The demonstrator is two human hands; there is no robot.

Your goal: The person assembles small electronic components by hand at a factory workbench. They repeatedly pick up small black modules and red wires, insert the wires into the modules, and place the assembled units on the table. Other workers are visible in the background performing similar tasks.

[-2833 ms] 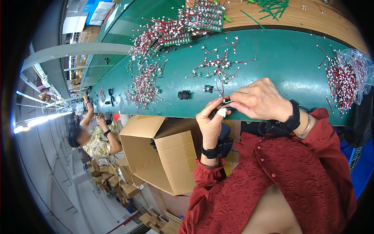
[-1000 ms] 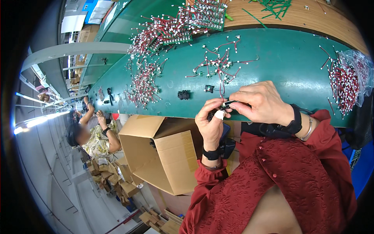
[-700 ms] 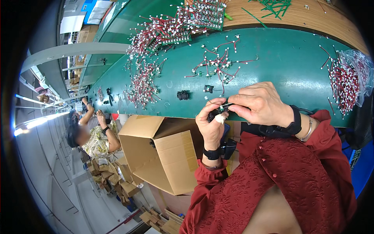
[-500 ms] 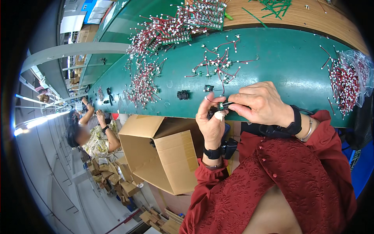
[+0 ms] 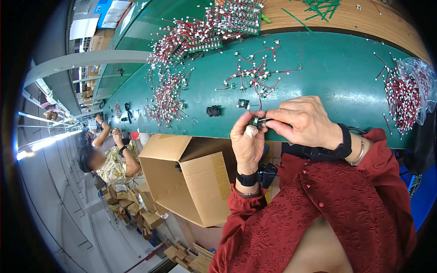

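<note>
My left hand [image 5: 247, 148], its thumb tip wrapped in white, pinches a small green circuit board [image 5: 256, 121] at the table's near edge. In my right hand [image 5: 304, 119] is a thin pair of tweezers [image 5: 264, 119], its tips at the board. My fingers hide most of the board and whatever lies under it. Just beyond the left fingertips, a small black square part [image 5: 243, 103] rests on the green table. To its left sits a cluster of black parts [image 5: 213, 110]. Farther out lie loose boards with red wires and white connectors [image 5: 255, 75].
Large heaps of wired boards [image 5: 168, 95] cover the table's left part. A clear bag of red-wired connectors [image 5: 412, 91] lies at the right. An open cardboard box [image 5: 205, 186] stands below the near edge. Another person [image 5: 116, 154] works farther left. Green strips [image 5: 321, 7] lie on a wooden surface.
My left thumb and fingers have shifted and tilted around the board. A black part that showed under the left fingers is now hidden. My right hand with the tweezers has barely moved.
</note>
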